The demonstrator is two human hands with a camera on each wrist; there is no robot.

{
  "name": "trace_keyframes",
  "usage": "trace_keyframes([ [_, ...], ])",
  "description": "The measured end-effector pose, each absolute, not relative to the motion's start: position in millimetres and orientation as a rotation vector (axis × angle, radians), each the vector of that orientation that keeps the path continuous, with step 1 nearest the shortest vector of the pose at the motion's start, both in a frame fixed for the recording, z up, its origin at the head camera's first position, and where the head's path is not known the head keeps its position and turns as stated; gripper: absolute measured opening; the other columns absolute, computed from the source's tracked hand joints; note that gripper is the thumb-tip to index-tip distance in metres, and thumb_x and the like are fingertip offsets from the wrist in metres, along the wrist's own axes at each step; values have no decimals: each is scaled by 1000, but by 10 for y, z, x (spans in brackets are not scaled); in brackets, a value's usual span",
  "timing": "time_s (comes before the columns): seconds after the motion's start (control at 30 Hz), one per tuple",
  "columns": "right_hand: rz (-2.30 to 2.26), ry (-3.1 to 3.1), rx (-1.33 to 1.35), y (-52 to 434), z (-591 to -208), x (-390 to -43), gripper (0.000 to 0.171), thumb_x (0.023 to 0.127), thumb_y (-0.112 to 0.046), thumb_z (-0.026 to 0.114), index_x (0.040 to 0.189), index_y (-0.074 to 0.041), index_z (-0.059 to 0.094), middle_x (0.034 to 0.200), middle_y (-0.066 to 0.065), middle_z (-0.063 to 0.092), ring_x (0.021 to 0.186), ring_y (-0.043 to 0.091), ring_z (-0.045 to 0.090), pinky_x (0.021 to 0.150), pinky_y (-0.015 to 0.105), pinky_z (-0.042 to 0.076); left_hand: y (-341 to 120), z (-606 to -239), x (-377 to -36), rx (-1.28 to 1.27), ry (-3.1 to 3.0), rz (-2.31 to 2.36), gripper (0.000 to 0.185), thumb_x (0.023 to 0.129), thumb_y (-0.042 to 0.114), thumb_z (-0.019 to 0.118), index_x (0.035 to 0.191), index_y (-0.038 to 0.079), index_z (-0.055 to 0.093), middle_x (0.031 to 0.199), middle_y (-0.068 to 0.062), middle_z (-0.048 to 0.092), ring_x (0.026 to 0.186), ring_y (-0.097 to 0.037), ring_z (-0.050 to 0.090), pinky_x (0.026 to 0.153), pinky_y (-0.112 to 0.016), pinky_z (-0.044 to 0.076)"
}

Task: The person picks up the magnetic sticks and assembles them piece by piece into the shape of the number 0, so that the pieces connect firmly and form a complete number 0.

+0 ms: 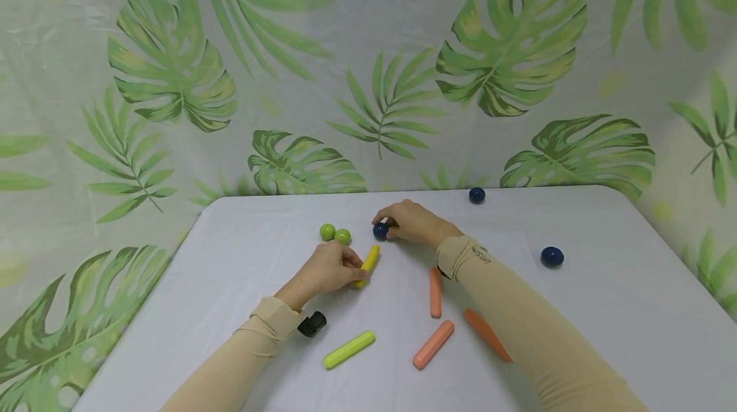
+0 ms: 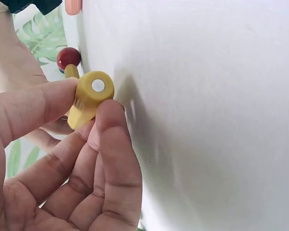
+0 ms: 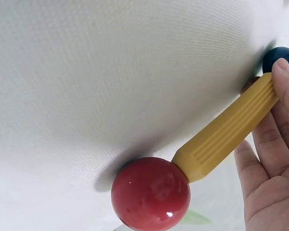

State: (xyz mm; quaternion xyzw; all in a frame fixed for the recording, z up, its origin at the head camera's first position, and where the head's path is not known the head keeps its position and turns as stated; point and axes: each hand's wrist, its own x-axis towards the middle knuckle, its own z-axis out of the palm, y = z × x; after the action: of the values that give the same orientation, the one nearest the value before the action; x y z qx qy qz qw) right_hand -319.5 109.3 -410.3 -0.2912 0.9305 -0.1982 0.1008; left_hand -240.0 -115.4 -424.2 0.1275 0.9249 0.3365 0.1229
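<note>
My left hand (image 1: 331,267) pinches a yellow rod (image 1: 371,257) between thumb and fingers; its end has a round white disc (image 2: 98,85) in the left wrist view. Ahead of it, my right hand (image 1: 419,223) grips a second yellow rod (image 3: 226,132) at its far end, beside a dark blue ball (image 3: 278,58). A glossy red ball (image 3: 151,193) sits at that rod's other end. In the head view, the hand and sleeve hide this rod and the red ball, while the blue ball (image 1: 380,231) shows at the fingertips. Two lime green balls (image 1: 342,237) lie just beyond my left hand.
On the white table (image 1: 242,233), a lime rod (image 1: 348,349) lies in front. Coral rods (image 1: 435,293) and an orange-looking rod (image 1: 483,332) lie around the right forearm, which partly covers the latter. Two more blue balls stand apart, one at the back edge (image 1: 476,195), another farther right (image 1: 552,257).
</note>
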Motion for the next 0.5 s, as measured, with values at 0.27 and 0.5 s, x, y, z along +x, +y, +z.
trace_keyframes([
  [0.27, -558, 2769, -845, 1077, -4131, -3214, 38, 101, -8, 75, 138, -13, 72, 130, 14, 77, 124, 28, 71, 106, 42, 57, -1111, -4268, -2421, 209, 2541, 1154, 14, 91, 21, 86, 94, 8, 83, 74, 0, 77, 65, -8, 71, 64, -24, 58],
  [0.5, -545, 2778, -830, 1062, -4137, -3208, 37, 101, -8, 75, 137, -13, 72, 130, 15, 77, 124, 29, 72, 108, 43, 56, -1056, -4309, -2459, 150, 2417, 1296, 15, 93, 20, 84, 92, 6, 82, 73, -3, 78, 63, -7, 71, 65, -25, 60],
])
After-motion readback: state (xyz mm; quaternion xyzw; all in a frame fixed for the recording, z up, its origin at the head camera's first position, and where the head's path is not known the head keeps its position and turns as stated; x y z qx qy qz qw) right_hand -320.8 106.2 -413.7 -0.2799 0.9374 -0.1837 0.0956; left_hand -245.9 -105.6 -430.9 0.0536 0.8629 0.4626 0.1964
